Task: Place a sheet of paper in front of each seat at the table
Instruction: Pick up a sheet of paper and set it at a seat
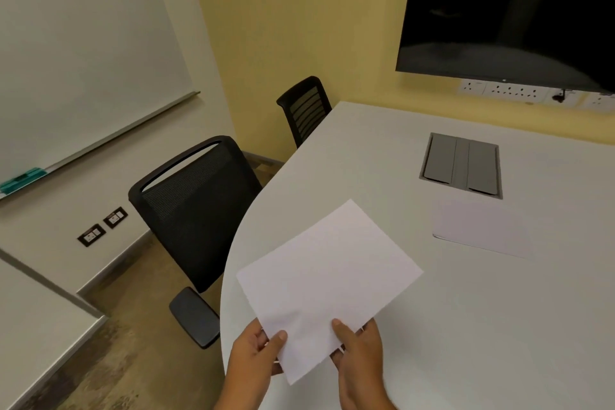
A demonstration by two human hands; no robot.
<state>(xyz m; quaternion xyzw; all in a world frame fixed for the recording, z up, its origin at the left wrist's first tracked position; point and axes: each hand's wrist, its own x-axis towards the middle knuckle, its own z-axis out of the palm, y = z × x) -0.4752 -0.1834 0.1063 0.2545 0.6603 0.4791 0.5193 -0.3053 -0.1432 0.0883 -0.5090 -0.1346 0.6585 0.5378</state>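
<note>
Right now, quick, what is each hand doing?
Left hand: pinches the near corner of the sheet of paper.
Right hand: pinches the same sheet, thumb on top.

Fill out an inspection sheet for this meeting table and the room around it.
Surface: white table, rounded edge, grey cable hatch closed.
Job's things: held sheet above the table edge; paper stack lying flat near the hatch.
Clutter: nothing seen.
Hands: left hand and right hand both pinch the held sheet's near edge, thumbs on top.
Cables: one plug in the wall sockets under the dark screen.
Surroundings: near chair and far chair at the table; whiteboard with teal eraser.
</note>
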